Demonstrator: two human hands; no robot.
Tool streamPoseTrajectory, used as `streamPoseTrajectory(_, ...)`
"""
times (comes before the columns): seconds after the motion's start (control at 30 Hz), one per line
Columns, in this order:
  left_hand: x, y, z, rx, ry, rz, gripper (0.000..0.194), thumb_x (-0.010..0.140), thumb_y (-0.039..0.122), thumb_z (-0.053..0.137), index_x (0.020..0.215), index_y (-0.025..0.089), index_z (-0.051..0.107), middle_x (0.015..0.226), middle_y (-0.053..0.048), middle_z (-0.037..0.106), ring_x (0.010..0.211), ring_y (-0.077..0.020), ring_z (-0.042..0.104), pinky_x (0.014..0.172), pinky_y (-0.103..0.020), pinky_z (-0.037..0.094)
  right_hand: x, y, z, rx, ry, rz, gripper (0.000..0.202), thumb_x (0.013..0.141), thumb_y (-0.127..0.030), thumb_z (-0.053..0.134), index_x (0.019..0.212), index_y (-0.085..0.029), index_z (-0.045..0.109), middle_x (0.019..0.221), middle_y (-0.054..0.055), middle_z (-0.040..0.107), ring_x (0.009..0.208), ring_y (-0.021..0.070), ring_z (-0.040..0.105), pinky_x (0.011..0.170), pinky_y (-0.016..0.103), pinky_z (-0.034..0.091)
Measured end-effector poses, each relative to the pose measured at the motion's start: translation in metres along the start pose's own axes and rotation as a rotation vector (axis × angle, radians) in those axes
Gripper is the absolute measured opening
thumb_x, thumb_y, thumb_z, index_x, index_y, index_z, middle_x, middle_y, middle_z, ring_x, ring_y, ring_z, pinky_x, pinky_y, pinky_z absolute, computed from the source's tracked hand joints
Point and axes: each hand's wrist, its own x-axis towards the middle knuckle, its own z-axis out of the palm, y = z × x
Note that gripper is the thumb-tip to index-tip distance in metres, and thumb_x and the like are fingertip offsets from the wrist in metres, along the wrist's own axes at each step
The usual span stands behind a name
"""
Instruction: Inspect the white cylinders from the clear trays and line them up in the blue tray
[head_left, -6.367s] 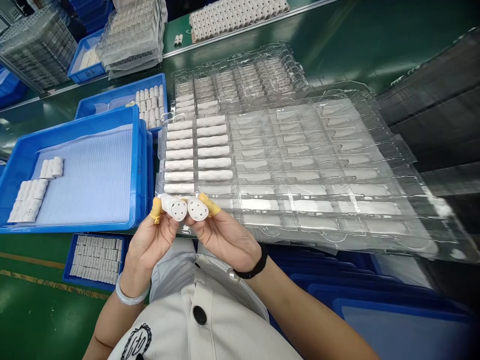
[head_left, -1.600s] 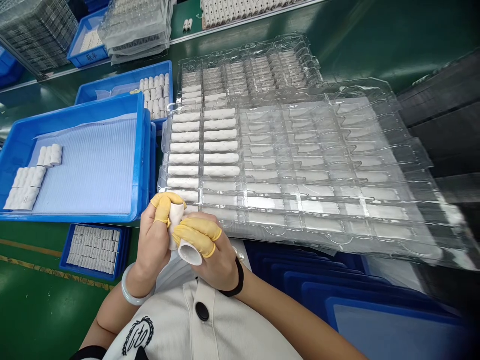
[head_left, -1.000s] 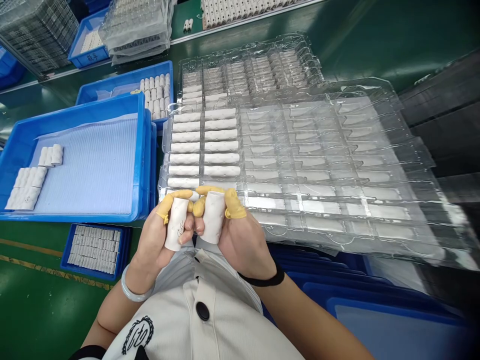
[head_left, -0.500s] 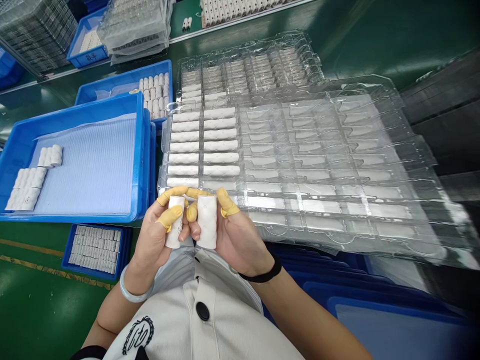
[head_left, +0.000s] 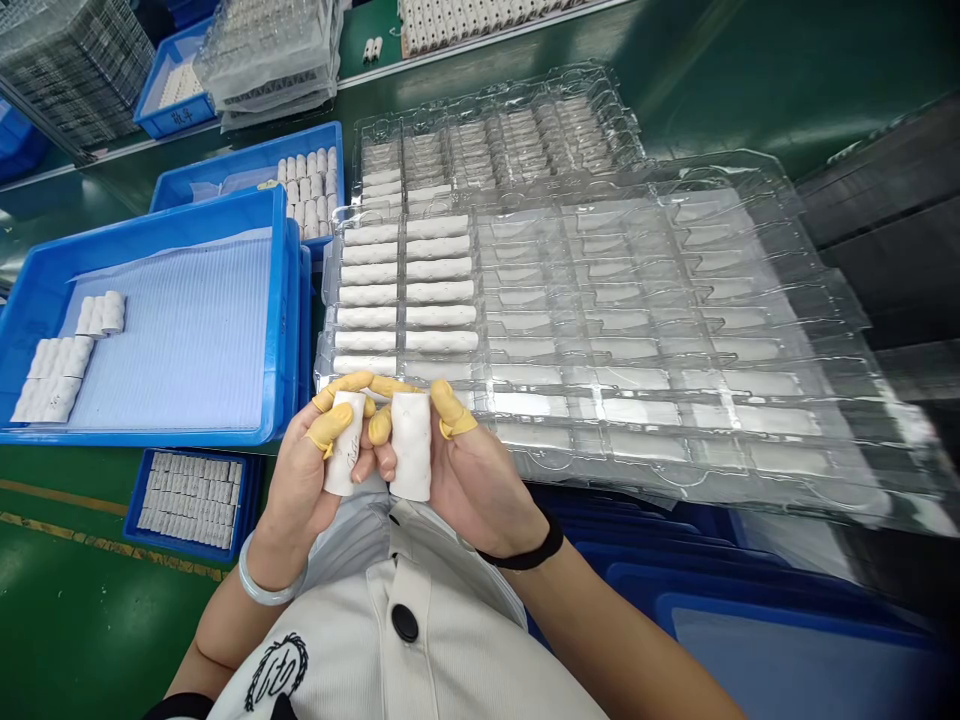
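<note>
Close in front of my body, my left hand is closed on a white cylindrical piece with small dark writing on its side. Beside it, my right hand grips a second white cylindrical piece with a dimpled surface. Both pieces stand roughly upright, a small gap between them. Yellow finger cots cover the thumbs and some fingertips. Just beyond my hands lies a clear plastic tray, its two left columns holding white pieces lying on their sides.
Left of the tray stands a blue bin with a white liner and several white pieces. Another blue bin lies behind it. A smaller filled bin sits lower left. Stacked clear trays stand at the back.
The piece in my left hand has turned, so more of its writing shows. The piece in my right hand has turned slightly too. Both hands stay in nearly the same place.
</note>
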Motion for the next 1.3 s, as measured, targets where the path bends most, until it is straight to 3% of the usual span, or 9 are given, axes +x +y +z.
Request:
streamPoseTrajectory(0.2,0.001,-0.001,-0.001,-0.021,-0.016,0.001,0.028,0.090,0.031,0.060,0.112,0.014,0.063,0.068,0.001,0.059,0.046,-0.0066,0.048,0.051,-0.024,0.045,-0.001,-0.001,0.001,0.024,0.008,-0.019,0.054,0.098,-0.060,0.036,0.098,-0.017,0.070,0.067,0.002,0.063,0.067,0.0179,0.066,0.076,0.033,0.048)
streamPoseTrajectory(0.37,0.002,-0.004,-0.001,-0.008,0.006,0.003,0.027,0.091,0.036,0.060,0.108,0.015,0.064,0.065,0.001,0.060,0.046,-0.0075,0.050,0.048,-0.022,0.042,0.001,-0.001,0.000,-0.003,-0.006,-0.007,0.056,0.094,-0.063,0.043,0.075,-0.016,0.067,0.064,0.004,0.061,0.071,0.0197,0.067,0.085,0.037,0.048)
streamPoseTrajectory(0.5,0.002,-0.004,-0.001,0.012,0.077,0.021,0.028,0.092,0.040,0.058,0.106,0.017,0.065,0.062,0.002,0.059,0.046,-0.0091,0.050,0.049,-0.024,0.044,0.002,0.003,-0.002,-0.073,0.049,-0.052,0.045,0.087,-0.061,0.058,0.091,-0.017,0.066,0.067,0.001,0.062,0.067,0.0171,0.062,0.076,0.034,0.047)
streamPoseTrajectory(0.67,0.006,0.018,-0.007,0.055,0.185,0.169,0.031,0.087,0.035,0.064,0.113,0.017,0.067,0.079,-0.002,0.066,0.062,-0.0103,0.059,0.056,-0.022,0.049,0.003,0.011,-0.007,-0.353,0.227,-0.116,0.044,0.075,-0.051,0.076,0.101,-0.021,0.059,0.066,-0.004,0.060,0.058,0.0109,0.049,0.060,0.027,0.039)
streamPoseTrajectory(0.8,0.010,0.036,-0.005,0.134,0.263,0.329,0.033,0.082,0.031,0.070,0.113,0.021,0.067,0.089,-0.001,0.068,0.074,-0.0109,0.064,0.068,-0.022,0.053,0.013,0.011,-0.001,-0.619,0.219,-0.242,0.038,0.069,-0.046,0.080,0.090,-0.022,0.060,0.081,0.000,0.065,0.072,0.0162,0.058,0.070,0.032,0.047)
streamPoseTrajectory(0.9,0.012,0.030,0.001,0.172,0.250,0.374,0.033,0.081,0.031,0.073,0.112,0.023,0.065,0.092,-0.001,0.069,0.080,-0.0127,0.066,0.076,-0.026,0.055,0.022,0.010,0.008,-0.781,0.229,-0.314,0.035,0.070,-0.040,0.080,0.095,-0.024,0.063,0.098,0.004,0.071,0.087,0.0215,0.063,0.081,0.037,0.048)
streamPoseTrajectory(1.0,0.012,0.016,0.004,0.263,0.204,0.378,0.034,0.085,0.033,0.071,0.118,0.025,0.064,0.098,-0.004,0.071,0.091,-0.0165,0.068,0.086,-0.031,0.055,0.027,0.005,0.010,-0.903,0.246,-0.347,0.030,0.074,-0.036,0.076,0.101,-0.026,0.064,0.101,0.004,0.074,0.085,0.0229,0.065,0.080,0.038,0.048)
streamPoseTrajectory(1.13,0.011,0.016,-0.007,0.448,0.188,0.521,0.035,0.089,0.032,0.068,0.124,0.029,0.065,0.124,-0.006,0.066,0.116,-0.0194,0.063,0.104,-0.033,0.049,0.031,-0.020,0.006,-1.075,0.195,-0.322,0.022,0.077,-0.033,0.072,0.096,-0.024,0.066,0.087,0.004,0.074,0.072,0.0215,0.065,0.067,0.034,0.048)
streamPoseTrajectory(1.3,-0.001,0.043,-0.056,0.659,0.322,0.566,0.028,0.092,0.028,0.063,0.119,0.029,0.070,0.114,-0.004,0.071,0.107,-0.0178,0.068,0.100,-0.033,0.052,0.070,-0.091,0.017,-1.398,0.233,-0.422,0.044,0.083,-0.041,0.067,0.120,-0.019,0.061,0.087,0.006,0.073,0.068,0.0226,0.063,0.059,0.033,0.046)
